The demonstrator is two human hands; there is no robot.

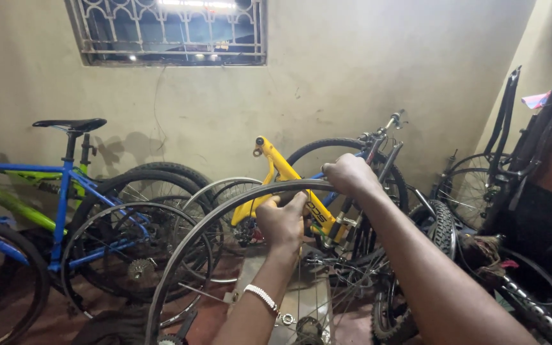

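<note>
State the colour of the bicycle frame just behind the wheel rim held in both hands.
Yellow: the frame shows best in the head view.

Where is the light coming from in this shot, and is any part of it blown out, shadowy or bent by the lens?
In the head view, bright lamps behind the barred window are blown out. The blue bicycle casts a soft saddle shadow on the wall. The floor corners are dim. The left hand and right hand on the wheel rim are fairly sharp. The wide lens bends the edges.
</note>
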